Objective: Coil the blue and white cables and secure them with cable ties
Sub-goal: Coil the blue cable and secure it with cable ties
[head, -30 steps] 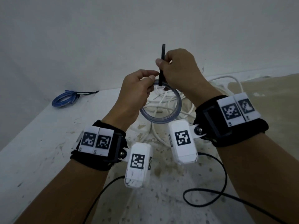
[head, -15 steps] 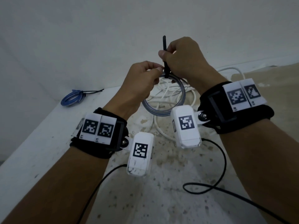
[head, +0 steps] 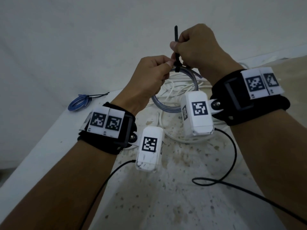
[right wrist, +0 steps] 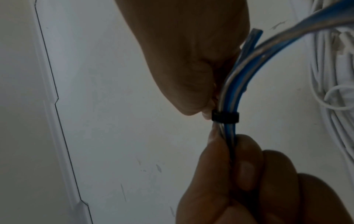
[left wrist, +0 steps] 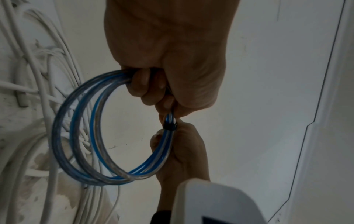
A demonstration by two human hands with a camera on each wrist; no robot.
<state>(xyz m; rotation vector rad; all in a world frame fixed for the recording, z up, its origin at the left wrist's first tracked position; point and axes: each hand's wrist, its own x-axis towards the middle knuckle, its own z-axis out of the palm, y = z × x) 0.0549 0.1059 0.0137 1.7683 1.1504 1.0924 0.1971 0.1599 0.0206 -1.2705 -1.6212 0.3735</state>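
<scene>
The desk is white and spotty. A big loose pile of white cables lies on it, not coiled and not tied, so I think that job is still left. At the far left edge of the desk sits a small blue coil with a black tie on it. That one looks done.

Both hands are up above the desk with another blue and clear cable coil. The left hand is clenched round the coil and pinches it beside the tie. The right hand pinches the tail of the black cable tie, which points up. The tie looks pulled nearly tight, so this coil is almost finished.

The head view shows the long tail and the done coil. Only the wrist views show the band of the tie hugging the strands, and the right wrist view shows a cut cable end poking out.
</scene>
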